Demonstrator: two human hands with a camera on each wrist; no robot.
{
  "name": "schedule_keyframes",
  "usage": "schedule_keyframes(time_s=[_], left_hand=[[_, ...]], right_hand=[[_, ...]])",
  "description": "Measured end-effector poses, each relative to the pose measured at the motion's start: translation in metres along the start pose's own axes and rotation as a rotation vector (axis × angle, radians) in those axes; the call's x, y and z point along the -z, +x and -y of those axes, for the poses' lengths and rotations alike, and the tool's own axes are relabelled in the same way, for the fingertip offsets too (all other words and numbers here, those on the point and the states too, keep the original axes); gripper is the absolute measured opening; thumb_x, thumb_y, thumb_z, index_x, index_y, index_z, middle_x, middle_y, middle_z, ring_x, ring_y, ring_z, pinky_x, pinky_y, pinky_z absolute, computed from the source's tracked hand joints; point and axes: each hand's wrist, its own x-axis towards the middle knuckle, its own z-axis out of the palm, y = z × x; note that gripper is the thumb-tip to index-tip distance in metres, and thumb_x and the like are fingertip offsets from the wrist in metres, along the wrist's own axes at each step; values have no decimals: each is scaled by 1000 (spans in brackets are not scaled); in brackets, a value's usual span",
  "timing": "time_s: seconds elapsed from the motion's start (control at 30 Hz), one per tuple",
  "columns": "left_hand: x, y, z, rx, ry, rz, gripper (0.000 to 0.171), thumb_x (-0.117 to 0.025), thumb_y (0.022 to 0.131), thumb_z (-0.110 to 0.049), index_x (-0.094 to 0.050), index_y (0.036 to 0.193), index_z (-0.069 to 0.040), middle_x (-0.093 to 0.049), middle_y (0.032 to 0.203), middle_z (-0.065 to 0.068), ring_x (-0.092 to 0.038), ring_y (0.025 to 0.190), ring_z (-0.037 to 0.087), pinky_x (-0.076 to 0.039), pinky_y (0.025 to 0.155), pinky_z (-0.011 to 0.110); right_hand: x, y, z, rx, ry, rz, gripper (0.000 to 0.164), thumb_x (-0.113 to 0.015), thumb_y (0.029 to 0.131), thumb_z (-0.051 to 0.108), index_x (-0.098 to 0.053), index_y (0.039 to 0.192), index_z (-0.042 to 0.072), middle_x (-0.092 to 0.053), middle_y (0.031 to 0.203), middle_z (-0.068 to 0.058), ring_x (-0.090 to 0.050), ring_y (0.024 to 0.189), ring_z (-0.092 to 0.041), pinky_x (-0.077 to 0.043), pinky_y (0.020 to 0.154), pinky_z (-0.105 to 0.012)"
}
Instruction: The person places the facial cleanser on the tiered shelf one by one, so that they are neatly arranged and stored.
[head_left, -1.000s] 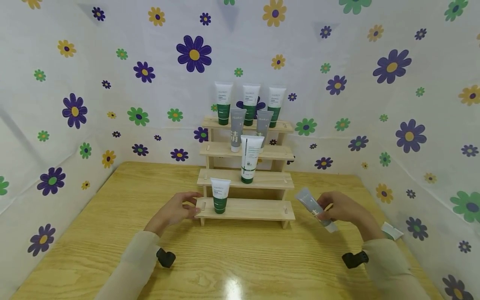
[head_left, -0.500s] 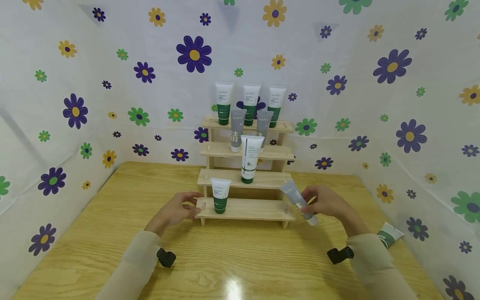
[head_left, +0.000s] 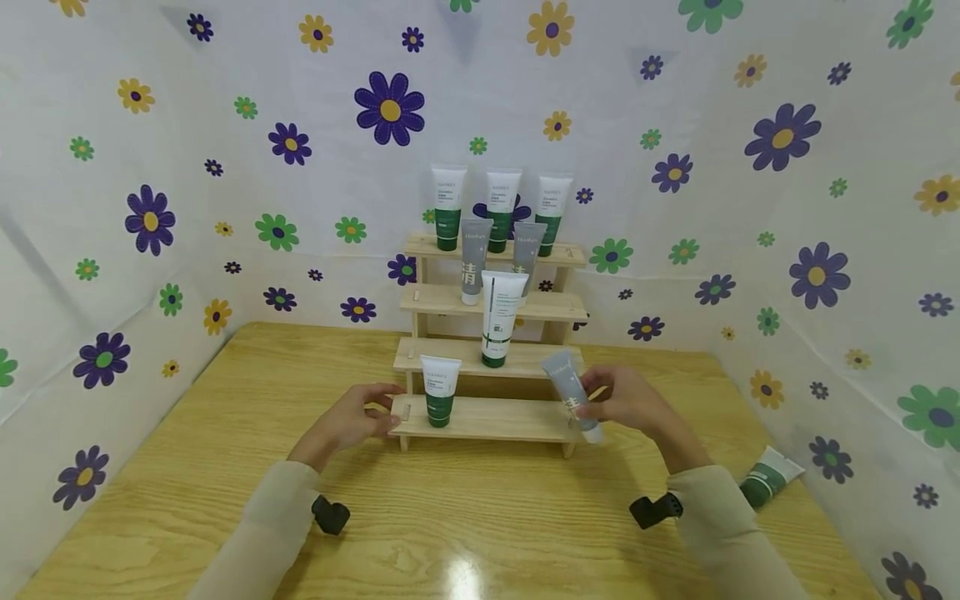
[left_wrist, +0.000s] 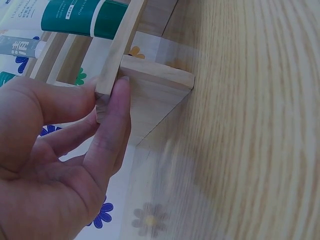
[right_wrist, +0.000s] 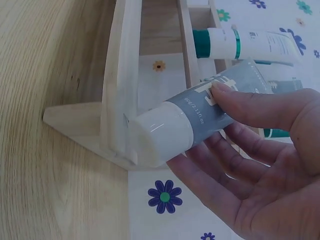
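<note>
A wooden tiered display stand stands on the table. My left hand pinches the left end of its lowest shelf between thumb and fingers, as the left wrist view shows. At the shelf's right end, my right hand grips a grey squeeze tube, tilted, its white cap pointing down and toward the shelf edge. Whether the cap touches the wood I cannot tell. On the lowest shelf's left stands a small white-and-green tube. A taller white tube is one step up.
Two grey tubes, one at the left, stand on the third step. Several white-and-green tubes line the top. Another white-and-green tube lies on the table beside my right forearm. Flower-patterned cloth encloses the back and sides.
My right hand has carried the grey tube leftward, from beside the stand to the lowest shelf's right end. The tube lying at far right has come into fuller view. My left hand has stayed put.
</note>
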Motion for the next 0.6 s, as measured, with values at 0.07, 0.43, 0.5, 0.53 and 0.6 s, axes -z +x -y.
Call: schedule_keyframes(time_s=[0.07,0.43,0.5,0.53,0.6], left_hand=[[0,0,0,4,0,-1,53,-67,97,-3,-51,148,-1,-59,129,24,-69,94,19,-64,84,37],[0,-1,1,18,-6,2,54,-69,97,-4,-51,148,-3,-57,130,23,-68,94,20,-64,83,36],[0,0,1,22,-7,2,54,-69,97,-4,-51,148,-3,-57,130,23,-68,95,20,-64,83,35],[0,0,0,22,-5,5,54,-68,97,-5,-51,148,-3,-57,130,24,-68,95,20,-64,83,35],[0,0,0,21,-5,7,54,-68,97,-5,-51,148,-3,-57,131,24,-68,95,20,-64,84,35]], right_hand=[[-2,1,3,1,9,-11,40,-81,86,12,-65,118,-7,-69,113,-23,-69,93,-27,-62,80,-38],[-20,11,13,-17,22,-75,37,-84,84,14,-67,114,-1,-70,116,-20,-70,97,-27,-62,84,-41],[-23,12,16,-20,28,-87,37,-84,84,14,-67,114,0,-70,116,-20,-70,97,-26,-61,85,-41],[-24,12,17,-20,31,-94,37,-84,84,15,-67,113,0,-70,116,-20,-70,97,-26,-61,86,-42],[-27,13,20,-19,37,-109,37,-84,85,16,-67,114,0,-70,115,-19,-70,97,-25,-60,87,-43]])
